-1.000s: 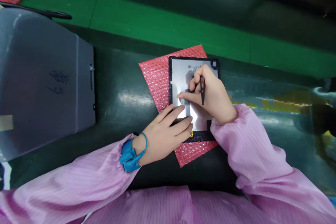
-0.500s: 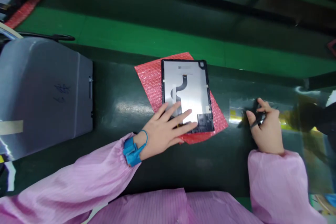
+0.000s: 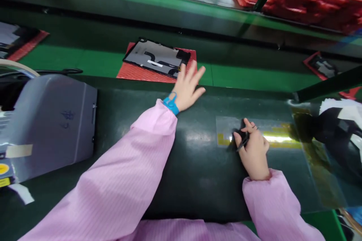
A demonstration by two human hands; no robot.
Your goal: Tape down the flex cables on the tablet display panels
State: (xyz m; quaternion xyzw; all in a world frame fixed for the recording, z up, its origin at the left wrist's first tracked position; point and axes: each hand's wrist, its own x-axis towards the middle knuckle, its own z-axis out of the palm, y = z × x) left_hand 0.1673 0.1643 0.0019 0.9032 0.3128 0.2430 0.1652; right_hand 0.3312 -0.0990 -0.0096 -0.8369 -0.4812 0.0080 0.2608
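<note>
My left hand (image 3: 188, 86), with a blue wrist strap (image 3: 171, 104), reaches forward with its fingers spread. Its fingertips lie over the near right corner of a tablet display panel (image 3: 166, 54); I cannot tell whether they touch it. The panel shows its silver back, a dark flex cable and a white tape strip. Under it is a red bubble-wrap sheet (image 3: 128, 71) on the green strip behind the worktable. My right hand (image 3: 252, 150) is closed around black tweezers (image 3: 242, 141), partly hidden by the fingers, above a clear sheet with yellow tape (image 3: 278, 139).
A grey case (image 3: 60, 120) stands on the worktable (image 3: 198, 169) at the left. Other panels on red wrap lie on the green strip (image 3: 243, 73) at far left and right. Red bubble bags (image 3: 305, 2) fill the upper shelf's right side. A dark post (image 3: 330, 83) crosses at right.
The panel and its red wrap have gone from the worktable to the green strip, turned sideways. My left hand has moved forward with them. My right hand still holds the tweezers; the view has tilted up.
</note>
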